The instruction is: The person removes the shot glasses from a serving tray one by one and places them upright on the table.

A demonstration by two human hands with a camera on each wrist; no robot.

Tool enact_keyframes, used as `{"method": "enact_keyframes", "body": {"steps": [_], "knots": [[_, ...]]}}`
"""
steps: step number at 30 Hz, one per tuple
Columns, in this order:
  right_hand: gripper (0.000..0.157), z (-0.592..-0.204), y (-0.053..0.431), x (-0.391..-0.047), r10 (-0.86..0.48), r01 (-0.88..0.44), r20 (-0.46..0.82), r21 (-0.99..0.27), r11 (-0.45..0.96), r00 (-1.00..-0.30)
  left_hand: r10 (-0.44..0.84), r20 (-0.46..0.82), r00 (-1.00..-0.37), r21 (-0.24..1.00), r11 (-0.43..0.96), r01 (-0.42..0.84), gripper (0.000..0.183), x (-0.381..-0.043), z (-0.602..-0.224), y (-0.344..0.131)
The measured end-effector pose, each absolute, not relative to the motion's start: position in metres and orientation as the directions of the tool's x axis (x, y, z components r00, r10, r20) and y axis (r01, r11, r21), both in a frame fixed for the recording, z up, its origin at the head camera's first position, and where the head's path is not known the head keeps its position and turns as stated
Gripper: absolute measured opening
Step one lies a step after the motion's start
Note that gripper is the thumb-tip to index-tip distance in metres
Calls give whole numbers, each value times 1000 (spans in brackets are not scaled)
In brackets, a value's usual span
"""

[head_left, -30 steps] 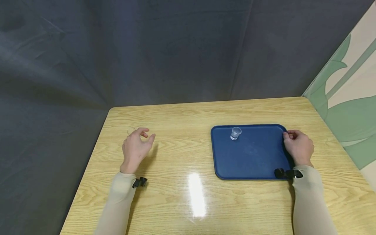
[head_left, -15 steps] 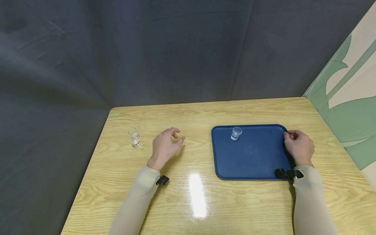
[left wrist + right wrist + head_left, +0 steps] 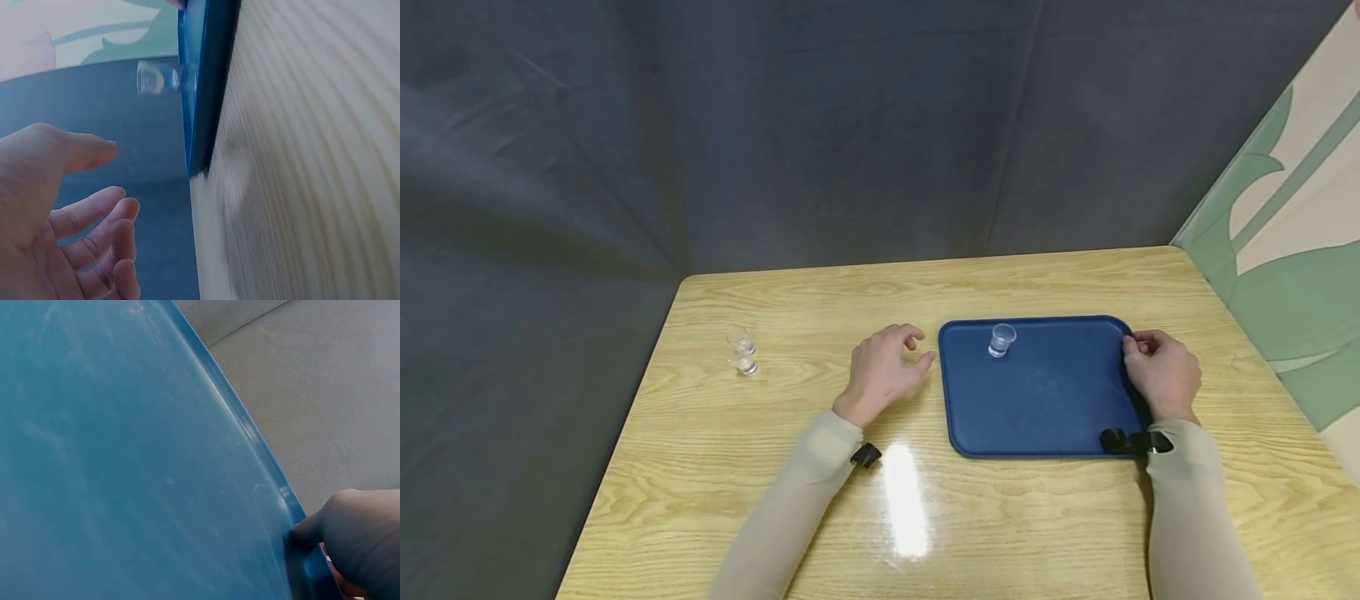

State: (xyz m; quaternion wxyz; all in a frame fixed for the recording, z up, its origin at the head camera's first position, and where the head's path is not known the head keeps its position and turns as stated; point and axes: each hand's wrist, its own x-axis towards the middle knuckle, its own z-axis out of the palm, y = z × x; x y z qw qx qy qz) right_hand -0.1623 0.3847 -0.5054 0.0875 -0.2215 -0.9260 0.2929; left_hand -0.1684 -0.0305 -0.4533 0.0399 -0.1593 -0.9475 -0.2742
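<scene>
A blue tray (image 3: pixel 1045 408) lies on the right half of the table, with one small clear shot glass (image 3: pixel 1002 340) upright near its back left corner. My right hand (image 3: pixel 1163 377) pinches the tray's right rim, thumb on the inner side in the right wrist view. My left hand (image 3: pixel 883 371) hovers just left of the tray, fingers loosely bent and thumb apart, holding nothing. In the left wrist view the glass (image 3: pixel 159 78) stands on the tray beyond the thumb. Two more clear shot glasses (image 3: pixel 744 360) stand close together at the table's left.
The wooden table (image 3: pixel 820 517) has a dark cloth (image 3: pixel 850 133) hanging behind it and along its left side. A wall with a green leaf pattern (image 3: pixel 1300 317) borders the right edge.
My left hand has moved right from the two glasses to beside the tray, bringing those glasses into view. The right hand and the tray stay in place.
</scene>
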Motion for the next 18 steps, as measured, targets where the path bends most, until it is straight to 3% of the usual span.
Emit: {"method": "enact_keyframes", "body": {"steps": [18], "knots": [[46,-505,385,-162,459,357,34,-580,732,-888,361,144,-921,455,803,386,39,-176,-455,51]]}}
